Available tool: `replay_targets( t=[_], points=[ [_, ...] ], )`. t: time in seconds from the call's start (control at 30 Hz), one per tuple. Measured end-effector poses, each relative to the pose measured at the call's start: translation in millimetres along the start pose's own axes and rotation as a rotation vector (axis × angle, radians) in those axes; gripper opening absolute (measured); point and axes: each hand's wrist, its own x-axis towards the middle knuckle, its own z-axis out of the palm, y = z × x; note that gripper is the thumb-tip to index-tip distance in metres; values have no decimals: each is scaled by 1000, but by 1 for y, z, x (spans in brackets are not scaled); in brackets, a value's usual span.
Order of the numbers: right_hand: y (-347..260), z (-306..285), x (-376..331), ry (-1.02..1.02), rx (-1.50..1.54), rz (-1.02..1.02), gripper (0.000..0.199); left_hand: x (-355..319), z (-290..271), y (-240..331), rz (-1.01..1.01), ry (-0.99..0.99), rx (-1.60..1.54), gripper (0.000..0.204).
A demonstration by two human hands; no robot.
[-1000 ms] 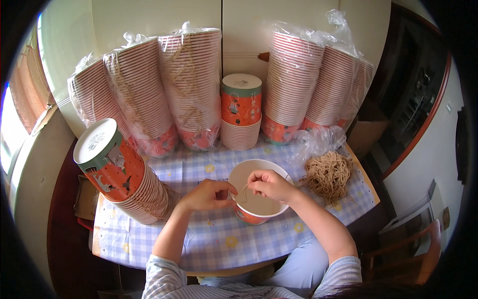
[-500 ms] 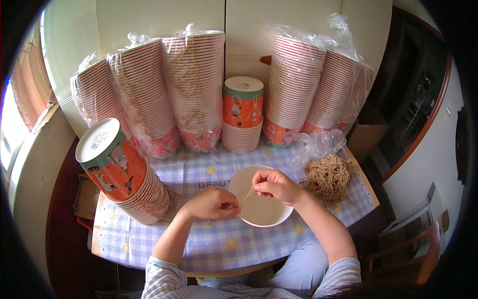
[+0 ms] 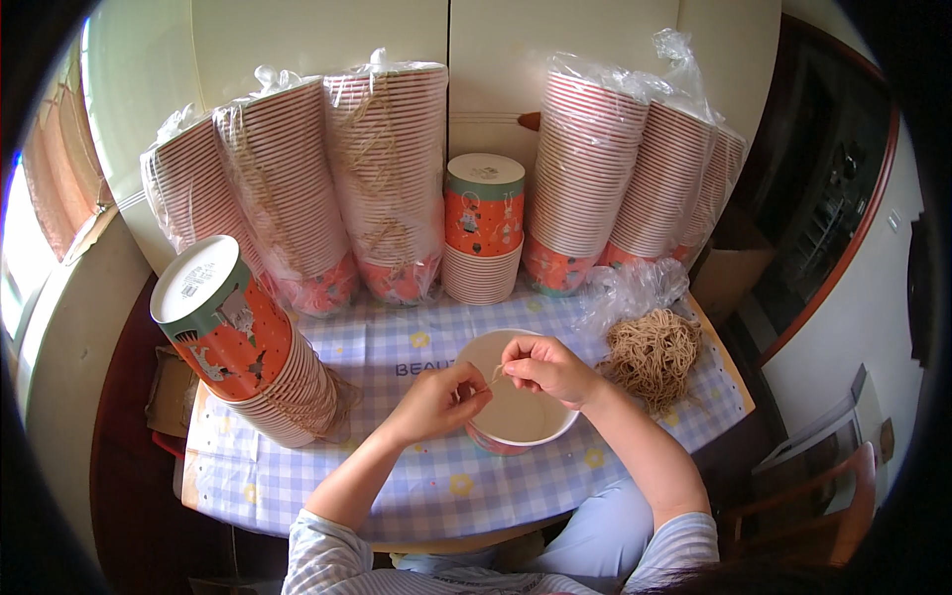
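Observation:
A length of tan paper twine (image 3: 495, 377) is stretched between my two hands. Its left part is pinched by my left hand (image 3: 439, 402), thumb against fingers. My right hand (image 3: 548, 371) pinches the other part, and a small bend of twine shows between the fingertips. Below both hands stands a round paper bucket (image 3: 521, 421), mouth upward, with a white inside. My wrists and fingers cover parts of its rim. To the right of my right hand lies a tangled heap of the same twine (image 3: 654, 359).
Tall plastic-wrapped stacks of paper buckets (image 3: 387, 188) line the table's back. A shorter upside-down stack (image 3: 484, 223) stands between them. Another inverted orange-and-green stack (image 3: 228, 342) leans at the left, twine beside it. Crumpled clear plastic (image 3: 635, 290) lies behind the twine heap. A checked cloth (image 3: 367, 506) covers the table.
My left hand has moved up and right, closer to my right hand, and the twine between them is shorter. The bucket's rim has shifted slightly left, showing a little of its outer wall.

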Motion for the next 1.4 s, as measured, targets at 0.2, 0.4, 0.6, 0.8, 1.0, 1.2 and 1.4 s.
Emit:
replay_targets(
  t=[0.2, 0.4, 0.6, 0.8, 1.0, 1.2, 1.4],
  points=[
    [10, 5, 5, 64, -167, -57, 7, 0, 3, -7, -63, 55, -271, 11],
    [7, 1, 3, 301, -562, -434, 6, 3, -3, -2, -138, 11, -586, 9],
    [-9, 27, -12, -48, -926, -155, 23, 2, -9, -4, -129, 35, -640, 9],
    [20, 30, 0, 83, -768, -217, 24, 3, -6, -5, -97, 52, -609, 9],
    [34, 34, 7, 28, -397, -88, 18, 2, -9, -4, -92, 84, -622, 7],
    [26, 34, 2, -122, -523, -37, 15, 4, -11, -2, -109, 149, -638, 9],
    [26, 38, -2, -180, -505, -112, 14, 3, -13, 2, -146, 127, -649, 8]
  ],
)
